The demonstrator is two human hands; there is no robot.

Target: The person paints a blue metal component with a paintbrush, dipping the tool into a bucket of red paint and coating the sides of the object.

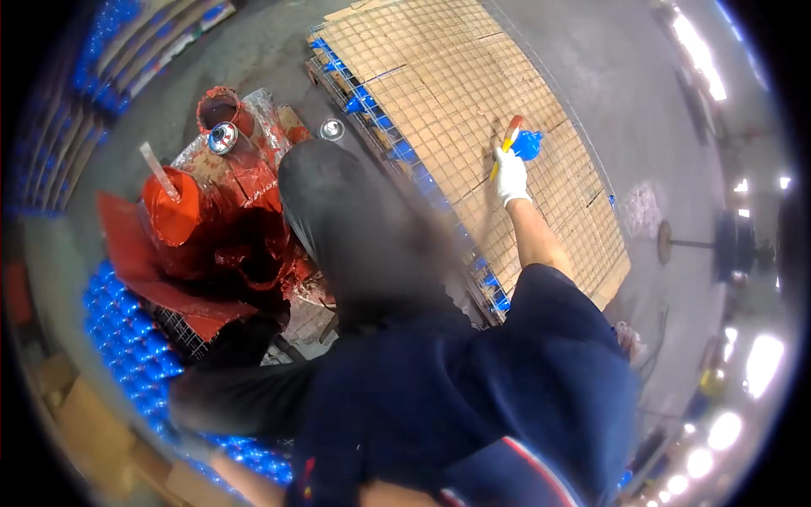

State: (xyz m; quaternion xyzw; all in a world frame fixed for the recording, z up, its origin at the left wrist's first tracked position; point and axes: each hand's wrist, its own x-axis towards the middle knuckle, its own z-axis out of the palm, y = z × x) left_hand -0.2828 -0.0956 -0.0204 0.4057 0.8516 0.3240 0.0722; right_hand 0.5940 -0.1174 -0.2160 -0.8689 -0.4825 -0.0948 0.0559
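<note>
A blue piece (529, 145) shows at half past one, over wire mesh (439, 84) on cardboard (615, 277); just beside it, the gloved fingers of the right hand (511, 176) clamp a yellow-and-red tool (513, 130). A careless sideways sweep could knock the piece away or catch the mesh. The left hand (194, 446), half past seven, is blurred; whether its fingers are apart or together, I cannot tell
</note>
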